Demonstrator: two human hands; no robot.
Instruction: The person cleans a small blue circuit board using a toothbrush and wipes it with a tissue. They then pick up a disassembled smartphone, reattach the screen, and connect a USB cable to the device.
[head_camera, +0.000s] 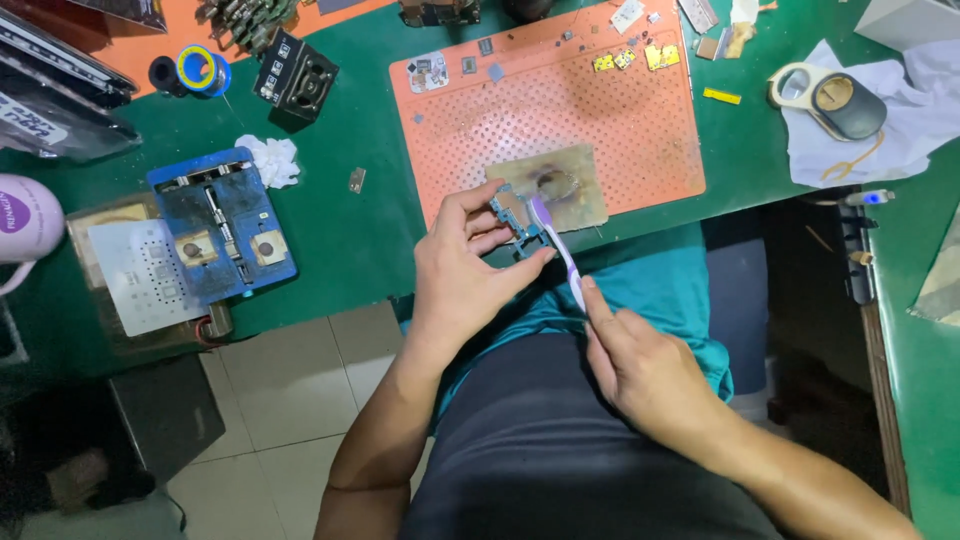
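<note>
My left hand holds a small blue circuit board by its edges, just off the front edge of the green table. A purple and white toothbrush is gripped in my right hand, and its head rests on the board. Both hands hover over my lap, below the orange perforated work mat. A scorched metal plate lies on the mat right behind the board.
A blue board-holding fixture sits at the left on a white stencil sheet. Solder wire spool, a black block, a crumpled tissue, small chips on the mat and a magnifier on white cloth lie around.
</note>
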